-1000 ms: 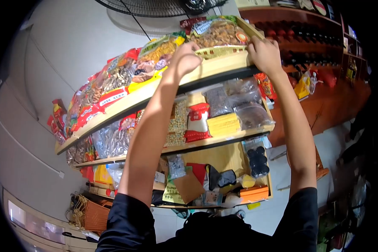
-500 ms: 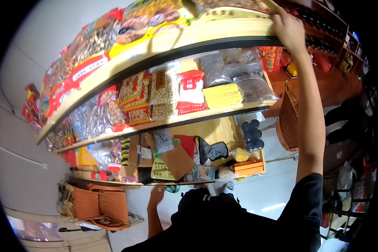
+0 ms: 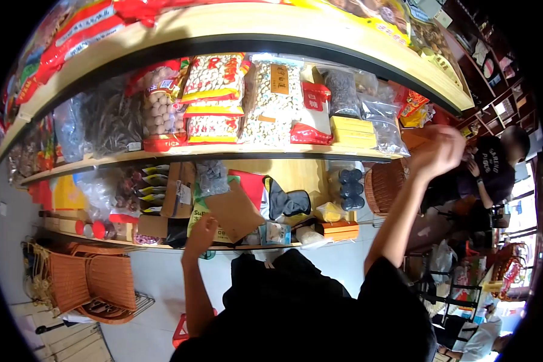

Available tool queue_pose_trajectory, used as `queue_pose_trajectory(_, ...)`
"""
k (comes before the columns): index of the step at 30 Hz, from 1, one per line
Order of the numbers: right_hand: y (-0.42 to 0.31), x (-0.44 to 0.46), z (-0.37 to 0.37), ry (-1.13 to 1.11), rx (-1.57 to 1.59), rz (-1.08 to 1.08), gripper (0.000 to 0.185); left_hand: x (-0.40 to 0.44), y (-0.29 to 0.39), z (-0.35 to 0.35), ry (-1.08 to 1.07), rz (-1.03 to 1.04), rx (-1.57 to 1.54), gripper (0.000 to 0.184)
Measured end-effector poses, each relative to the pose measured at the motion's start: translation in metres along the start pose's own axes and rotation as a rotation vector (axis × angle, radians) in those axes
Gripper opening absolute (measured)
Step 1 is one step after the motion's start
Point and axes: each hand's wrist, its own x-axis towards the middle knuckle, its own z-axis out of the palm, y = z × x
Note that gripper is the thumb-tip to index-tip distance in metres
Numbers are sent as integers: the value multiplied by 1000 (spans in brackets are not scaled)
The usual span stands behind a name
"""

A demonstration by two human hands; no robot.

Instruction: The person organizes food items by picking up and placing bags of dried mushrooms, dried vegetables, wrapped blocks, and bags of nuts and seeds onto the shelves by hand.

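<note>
Brown cardboard (image 3: 238, 211) lies on the bottom shelf (image 3: 244, 247), near the middle of its front edge, partly over a green packet (image 3: 197, 212). The left hand (image 3: 201, 234) is at that edge, fingers loosely curled, overlapping the packet in view; whether its grip touches or holds anything cannot be told. The right hand (image 3: 438, 151) is raised beyond the right end of the middle shelf (image 3: 223, 151); its fingers are bent and blurred, so the state of its grip cannot be told. Bottom shelf, right end: a pack of black-topped containers (image 3: 351, 188), with an orange box (image 3: 339, 230) at the front corner. Middle shelf, toward the right end: a red-and-white bag (image 3: 312, 114), yellow blocks (image 3: 353, 132) just beside it, and a clear bag (image 3: 382, 123) near the corner. Top shelf (image 3: 235, 23): packaged goods above the front edge. Far right: another person (image 3: 495, 163) in dark clothing.
</note>
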Motion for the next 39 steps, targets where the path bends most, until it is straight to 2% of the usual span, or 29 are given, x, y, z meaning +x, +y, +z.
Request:
queue_pose_trajectory(1, -32, -29, 22, -185, -154, 151, 20, 10, 5, -17, 20, 71, -5, 31)
queue_pose_trajectory(2, -42, -48, 30, -561, -237, 174, 14, 17, 10, -29, 39, 143, -6, 30)
queue_pose_trajectory(3, -46, -71, 43, -749, -165, 358, 14, 22, 18, -39, 21, 148, -12, 30)
queue_pose_trajectory(4, -43, -89, 49, -865, -235, 338, 20, 25, 27, -50, 3, 207, -57, 30)
queue_pose_trajectory(5, -41, -104, 53, -914, -207, 453, 26, 31, 30, -57, -16, 267, -99, 29)
queue_pose_trajectory(6, -31, -114, 51, -978, -293, 334, 35, 36, 30, -59, -37, 273, -96, 29)
queue_pose_trajectory(11, 11, -154, 15, -797, -473, 472, 51, 45, 47, -29, -225, 374, -298, 30)
queue_pose_trajectory(13, 31, -166, -3, -723, -480, 557, 56, 57, 53, 4, -274, 485, -208, 35)
queue_pose_trajectory(14, 44, -172, -11, -676, -459, 635, 58, 55, 74, 13, -298, 488, -201, 35)
queue_pose_trajectory(16, 65, -180, -24, -558, -406, 831, 64, 45, 119, 30, -509, 332, -163, 46)
queue_pose_trajectory(20, 90, -180, -37, -589, -416, 905, 70, 59, 144, 76, -561, 432, -226, 58)
queue_pose_trajectory(22, 104, -182, -38, -596, -429, 895, 71, 69, 161, 91, -565, 501, -393, 60)
queue_pose_trajectory(23, 104, -180, -36, -590, -430, 880, 72, 78, 168, 101, -581, 468, -396, 63)
queue_pose_trajectory(24, 104, -178, -33, -585, -427, 864, 73, 88, 173, 111, -533, 560, -366, 64)
queue_pose_trajectory(26, 116, -183, -33, -596, -471, 849, 73, 99, 195, 129, -496, 563, -461, 66)
queue_pose_trajectory(28, 117, -180, -33, -582, -363, 873, 72, 111, 212, 151, -415, 596, -517, 67)
queue_pose_trajectory(29, 113, -175, -32, -592, -384, 812, 70, 115, 222, 159, -396, 530, -508, 67)
queue_pose_trajectory(30, 108, -171, -32, -558, -278, 903, 70, 119, 233, 168, -377, 462, -501, 67)
queue_pose_trajectory(31, 106, -169, -33, -571, -296, 879, 69, 135, 228, 185, -283, 566, -435, 68)
queue_pose_trajectory(34, 110, -166, -39, -631, -285, 876, 60, 146, 237, 210, -155, 541, -432, 67)
queue_pose_trajectory(35, 109, -163, -43, -649, -282, 855, 59, 139, 248, 209, -141, 444, -402, 68)
queue_pose_trajectory(38, 117, -166, -48, -665, -192, 861, 56, 140, 256, 216, -22, 562, -346, 64)
queue_pose_trajectory(39, 118, -168, -49, -664, -177, 847, 56, 136, 260, 219, 11, 523, -345, 64)
